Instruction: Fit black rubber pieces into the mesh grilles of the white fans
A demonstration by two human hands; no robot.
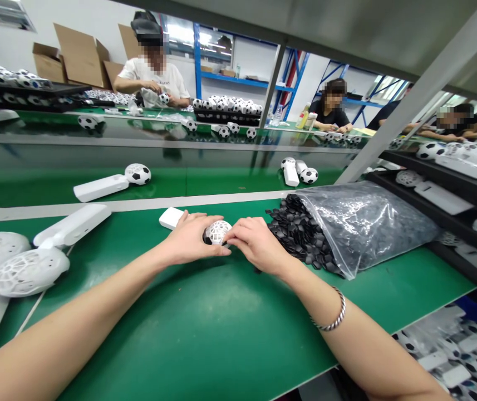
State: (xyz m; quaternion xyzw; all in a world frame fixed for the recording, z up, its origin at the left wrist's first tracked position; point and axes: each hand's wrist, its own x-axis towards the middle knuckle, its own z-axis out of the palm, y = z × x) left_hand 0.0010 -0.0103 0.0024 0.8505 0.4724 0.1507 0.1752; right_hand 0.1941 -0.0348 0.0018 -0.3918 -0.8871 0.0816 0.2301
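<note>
My left hand (192, 238) is wrapped round a white part with a football-shaped lattice head (220, 229) and a flat white handle (170, 218), which sticks out behind the hand. Black shows on the left side of the head; the rest is open white lattice. At the head's right side, the fingertips of my right hand (257, 245) are pinched together against it. Whatever sits between those fingertips is too hidden to name. Just right of that hand, a pile of small black panels (300, 231) spills from a clear plastic bag (372, 223) lying on the green table (205, 328).
White lattice-headed parts (32, 272) lie at the left. Beyond a pale strip, finished football-headed pieces (138, 174) rest on a green belt (205, 181). Black trays (434, 192) and a slanted post (405, 92) stand at right. Several co-workers sit across the line.
</note>
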